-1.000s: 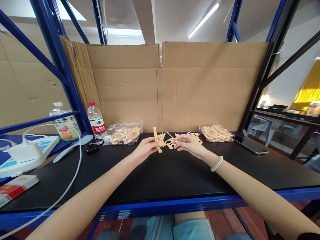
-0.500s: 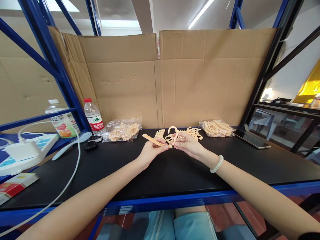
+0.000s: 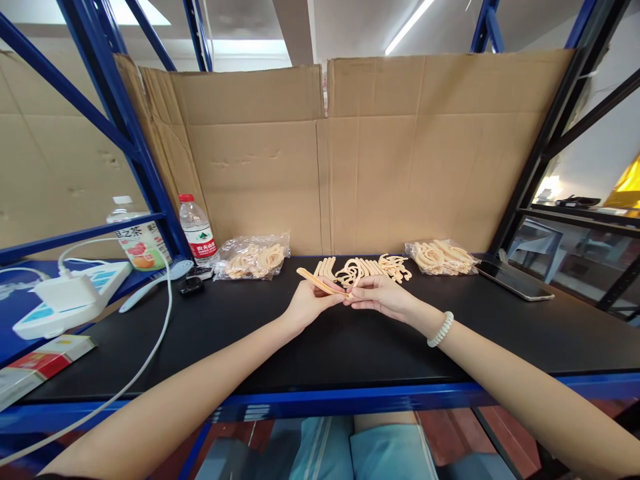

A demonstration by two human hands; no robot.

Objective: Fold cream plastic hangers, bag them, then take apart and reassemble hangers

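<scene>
My left hand is closed around a flat, slightly bowed beige hanger arm, whose far end points up and left. My right hand pinches a beige hanger hook at the right end of that arm. Both sets of fingertips meet there, covering the joint between the two pieces. Just behind the hands lie more beige pieces: curved hanger arms in a row and a heap of small hooks. Some of these are hidden by my right hand.
Clear plastic bags of beige pieces stand left and right. A phone lies far right. On the left are a water bottle, a power strip and a white cable. A cardboard wall closes the back.
The hook in my right hand, upright before, has tipped down and now sits lower against the arm. My right fingers have closed in nearer the left fingertips. The view has shifted slightly.
</scene>
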